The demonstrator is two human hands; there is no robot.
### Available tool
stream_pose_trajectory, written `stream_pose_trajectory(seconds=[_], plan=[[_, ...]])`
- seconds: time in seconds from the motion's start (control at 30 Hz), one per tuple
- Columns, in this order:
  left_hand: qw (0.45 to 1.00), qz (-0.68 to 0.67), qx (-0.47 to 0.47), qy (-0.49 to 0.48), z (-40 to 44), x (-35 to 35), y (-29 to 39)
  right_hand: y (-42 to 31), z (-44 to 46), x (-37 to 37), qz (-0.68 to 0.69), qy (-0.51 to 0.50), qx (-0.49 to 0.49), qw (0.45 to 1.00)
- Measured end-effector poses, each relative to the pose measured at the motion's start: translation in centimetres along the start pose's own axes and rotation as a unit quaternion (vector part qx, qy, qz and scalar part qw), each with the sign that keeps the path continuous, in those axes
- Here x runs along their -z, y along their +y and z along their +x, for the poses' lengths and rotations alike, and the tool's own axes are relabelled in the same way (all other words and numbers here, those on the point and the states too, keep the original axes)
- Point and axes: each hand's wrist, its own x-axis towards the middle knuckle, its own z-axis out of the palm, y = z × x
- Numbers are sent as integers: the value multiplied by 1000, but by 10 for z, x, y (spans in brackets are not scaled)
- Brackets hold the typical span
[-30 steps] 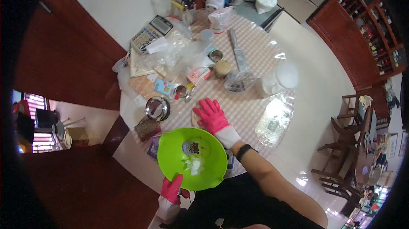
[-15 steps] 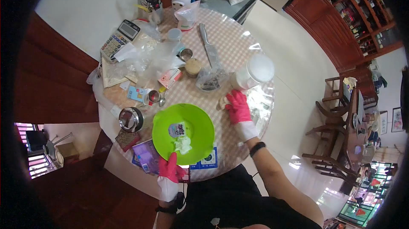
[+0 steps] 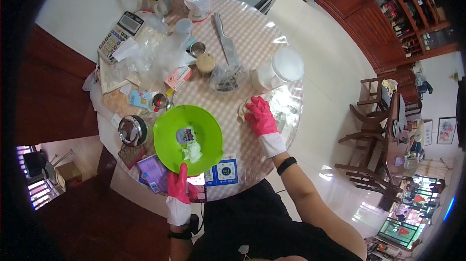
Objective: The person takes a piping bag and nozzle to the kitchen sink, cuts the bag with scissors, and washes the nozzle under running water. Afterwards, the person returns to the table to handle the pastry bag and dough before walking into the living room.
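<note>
Pink and white rubber gloves cover both hands. My left hand (image 3: 180, 188) grips the near rim of a green bowl (image 3: 208, 137), thumb over the edge. Inside the bowl lie a small printed packet (image 3: 185, 135) and a crumpled white piece (image 3: 192, 151). My right hand (image 3: 261, 117) is closed on a beige cloth (image 3: 243, 111), pressed to the checkered tabletop, near a white-lidded jar (image 3: 287, 65). A blue printed card (image 3: 226, 170) and a phone (image 3: 197, 180) lie beside the bowl, the phone partly hidden.
On the table (image 3: 262, 23) are a cleaver (image 3: 226, 42), a dark-filled plastic bag (image 3: 227, 78), a brown-lidded jar (image 3: 206, 64), a calculator (image 3: 120, 35), clear plastic bags (image 3: 160, 52), a metal-lidded jar (image 3: 132, 130) and a purple package (image 3: 154, 172).
The right hand has moved right across the tabletop with the cloth. The bowl now sits lower over the table, uncovering more of the blue card. The whole view has shifted.
</note>
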Motion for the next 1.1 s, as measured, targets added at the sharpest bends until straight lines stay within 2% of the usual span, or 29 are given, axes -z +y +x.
stream_pose_trajectory(seconds=[0.03, 0.07, 0.1, 0.13, 0.17, 0.27, 0.3, 0.4, 0.43, 0.47, 0.5, 0.53, 0.57, 0.6, 0.63, 0.7, 0.77, 0.8, 0.83, 0.87, 0.9, 0.93, 0.97, 1.03, 1.1], plan=[[1000, -4, 2, 1, -2, 2, -3, -3, -9, -10, -16, 26, -4, 1000], [997, -31, 64, -26, -3, 5, -6, -5, -19, -15, -33, 53, -5, 998], [989, -58, 125, -54, -4, 6, -9, -21, -33, -9, -21, -12, -24, 999], [989, -63, 125, -52, -6, 7, -11, -29, -55, -8, -16, -34, -15, 999], [982, -50, 152, -96, -9, 7, -14, -35, -67, -4, -11, -59, -6, 998], [946, -51, 236, -215, -13, 0, -25, -24, -62, 5, 13, -96, -3, 995], [947, -57, 236, -213, -12, -11, -31, -22, -48, 6, 10, -100, 2, 995], [957, 57, 79, -274, -4, -44, -67, -15, 5, 11, 11, -29, -88, 996], [956, 53, 82, -275, -2, -54, -64, -14, 15, 13, 20, -22, -110, 994], [952, 209, -93, -203, 2, -71, -55, -17, 8, 12, 17, -24, -110, 994], [891, 352, -263, -117, 5, -84, -49, -20, -4, 10, -1, -11, -62, 998], [892, 346, -268, -112, 12, -94, -52, -25, -12, 9, -22, 7, -7, 1000], [809, 477, -325, -113, 20, -104, -60, -26, -26, 5, -39, 22, 43, 998], [704, 594, -374, -112, 25, -111, -66, -19, -51, -2, -66, -32, 45, 996], [705, 591, -374, -117, 26, -113, -69, -22, -70, 2, -3, -39, 50, 998], [746, 516, -410, -100, 31, -115, -69, -2, -85, 11, 15, -81, 41, 996], [741, 506, -434, -82, 37, -117, -65, 39, -79, 5, -31, -24, 23, 999], [745, 490, -447, -72, 42, -119, -65, 46, -61, 17, -45, -7, -49, 998], [748, 474, -460, -63, 44, -119, -65, 87, -44, 15, -35, 27, -66, 997], [727, 511, -452, -74, 46, -119, -65, 95, -31, 25, -3, 79, -126, 989], [725, 512, -454, -76, 47, -119, -64, 105, -11, 37, 60, 90, -204, 973], [737, 504, -442, -91, 49, -118, -62, 126, -3, 45, -22, 115, -120, 986], [748, 495, -428, -106, 50, -118, -61, 124, 10, 55, 3, 96, -210, 973], [758, 473, -439, -89, 46, -115, -65, 118, 8, 61, 6, 94, -195, 976], [768, 448, -454, -63, 47, -112, -75, 89, -21, 53, -88, 53, -178, 979]])
